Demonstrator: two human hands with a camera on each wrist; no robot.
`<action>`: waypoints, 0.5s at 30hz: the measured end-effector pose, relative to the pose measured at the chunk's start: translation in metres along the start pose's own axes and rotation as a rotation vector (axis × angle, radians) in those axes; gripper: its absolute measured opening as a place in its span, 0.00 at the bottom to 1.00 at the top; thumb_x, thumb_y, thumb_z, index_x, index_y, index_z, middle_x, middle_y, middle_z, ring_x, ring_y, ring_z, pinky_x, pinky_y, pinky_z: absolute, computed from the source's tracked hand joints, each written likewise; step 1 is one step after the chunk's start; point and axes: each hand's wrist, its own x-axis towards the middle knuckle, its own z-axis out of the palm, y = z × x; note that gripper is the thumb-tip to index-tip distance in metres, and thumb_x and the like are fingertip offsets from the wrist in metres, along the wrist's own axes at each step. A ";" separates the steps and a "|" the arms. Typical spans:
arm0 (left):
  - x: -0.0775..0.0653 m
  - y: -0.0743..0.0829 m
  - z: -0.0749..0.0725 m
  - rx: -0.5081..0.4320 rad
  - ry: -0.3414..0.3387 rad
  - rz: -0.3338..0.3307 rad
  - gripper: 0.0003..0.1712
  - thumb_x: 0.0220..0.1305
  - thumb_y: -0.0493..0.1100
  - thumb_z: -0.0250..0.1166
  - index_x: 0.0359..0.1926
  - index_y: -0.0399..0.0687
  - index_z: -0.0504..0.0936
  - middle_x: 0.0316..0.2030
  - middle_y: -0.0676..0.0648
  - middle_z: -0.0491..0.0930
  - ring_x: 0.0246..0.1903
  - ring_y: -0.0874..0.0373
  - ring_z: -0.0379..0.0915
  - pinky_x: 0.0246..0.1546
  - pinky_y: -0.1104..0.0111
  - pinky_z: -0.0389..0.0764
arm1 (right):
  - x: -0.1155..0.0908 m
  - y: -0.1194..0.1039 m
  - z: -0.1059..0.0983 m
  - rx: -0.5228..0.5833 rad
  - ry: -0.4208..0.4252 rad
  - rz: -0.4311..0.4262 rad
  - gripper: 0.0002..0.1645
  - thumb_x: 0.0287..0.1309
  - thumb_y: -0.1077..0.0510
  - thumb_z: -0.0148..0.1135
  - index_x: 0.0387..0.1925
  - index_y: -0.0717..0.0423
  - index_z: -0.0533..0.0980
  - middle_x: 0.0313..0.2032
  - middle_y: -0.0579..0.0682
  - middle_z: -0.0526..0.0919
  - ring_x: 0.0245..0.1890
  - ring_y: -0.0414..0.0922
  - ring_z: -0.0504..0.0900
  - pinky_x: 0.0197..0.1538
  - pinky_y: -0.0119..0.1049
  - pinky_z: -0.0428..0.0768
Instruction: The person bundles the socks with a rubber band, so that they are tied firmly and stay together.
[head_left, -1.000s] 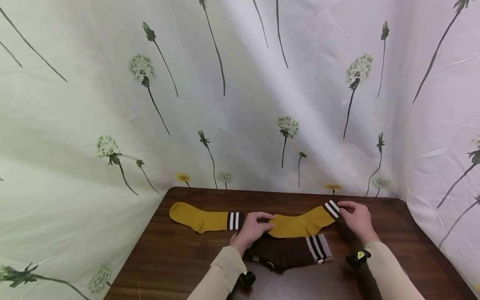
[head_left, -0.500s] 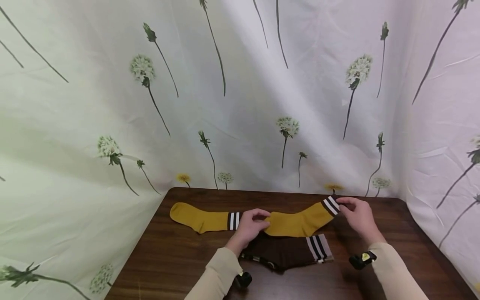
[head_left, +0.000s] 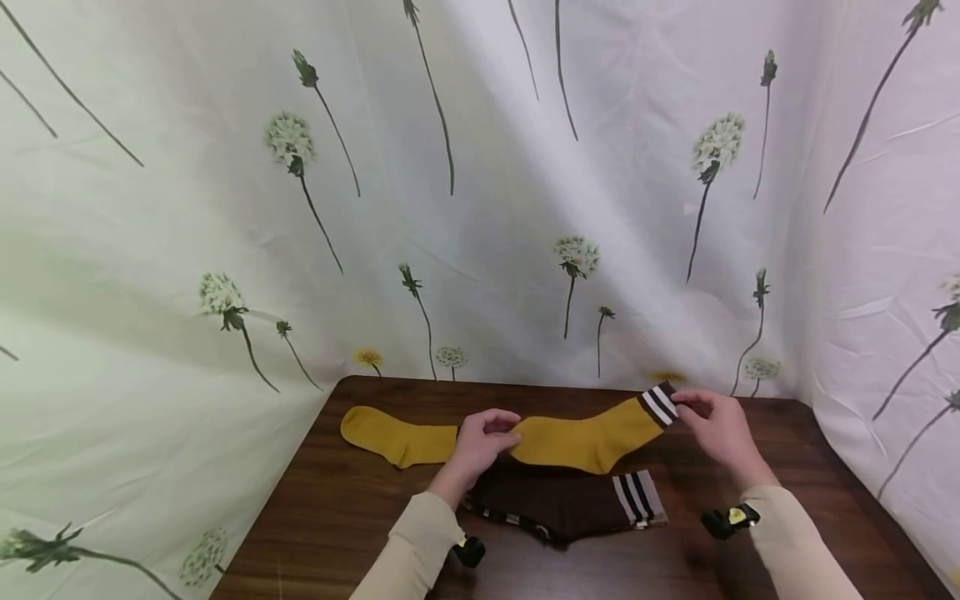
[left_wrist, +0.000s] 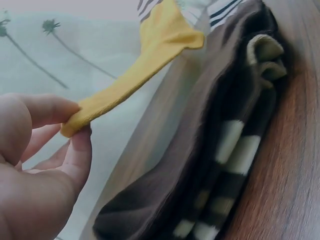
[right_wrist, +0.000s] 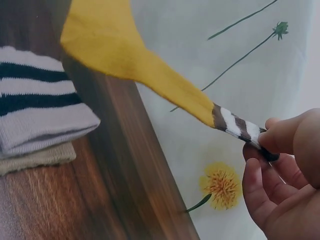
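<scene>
A yellow sock [head_left: 573, 442] with a brown cuff and white stripes is stretched between both hands. My left hand [head_left: 478, 446] pinches its toe end; in the left wrist view the toe [left_wrist: 82, 117] sits between thumb and fingers. At the other end, my right hand [head_left: 720, 429] pinches the striped cuff [right_wrist: 237, 125]. Below the held sock lies a small stack of dark brown socks [head_left: 555, 504] with pale, black-striped cuffs. A second yellow sock [head_left: 401, 437] lies flat on the left, its cuff hidden behind my left hand.
The dark wooden table [head_left: 315, 517] backs onto a white cloth [head_left: 487, 275] printed with dandelions, which also hangs along the sides. Beneath the top brown sock, patterned socks [left_wrist: 230, 160] show at the edge of the stack.
Both hands still grip the yellow sock. My left hand has moved left with the toe, and the cuff end has risen slightly. The toe now overlaps the brown stack less on the right.
</scene>
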 end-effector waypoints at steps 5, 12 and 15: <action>-0.006 -0.001 -0.012 0.017 -0.007 0.005 0.15 0.70 0.36 0.70 0.55 0.36 0.86 0.51 0.38 0.86 0.44 0.57 0.83 0.48 0.52 0.85 | -0.001 -0.004 -0.001 0.021 0.010 -0.007 0.12 0.73 0.62 0.63 0.52 0.61 0.85 0.50 0.62 0.88 0.46 0.50 0.85 0.39 0.31 0.81; -0.017 -0.002 -0.024 0.030 0.004 0.029 0.14 0.69 0.35 0.71 0.54 0.37 0.86 0.47 0.41 0.85 0.42 0.56 0.83 0.45 0.56 0.86 | -0.007 -0.011 0.000 0.076 0.026 -0.045 0.10 0.72 0.61 0.66 0.50 0.59 0.85 0.48 0.59 0.88 0.40 0.31 0.81 0.40 0.28 0.80; -0.021 -0.001 -0.028 0.049 -0.005 0.027 0.14 0.69 0.35 0.70 0.55 0.39 0.86 0.48 0.42 0.85 0.44 0.55 0.84 0.43 0.60 0.86 | -0.011 -0.014 0.001 0.099 0.034 -0.065 0.09 0.71 0.62 0.67 0.49 0.59 0.85 0.46 0.59 0.88 0.39 0.30 0.81 0.39 0.28 0.80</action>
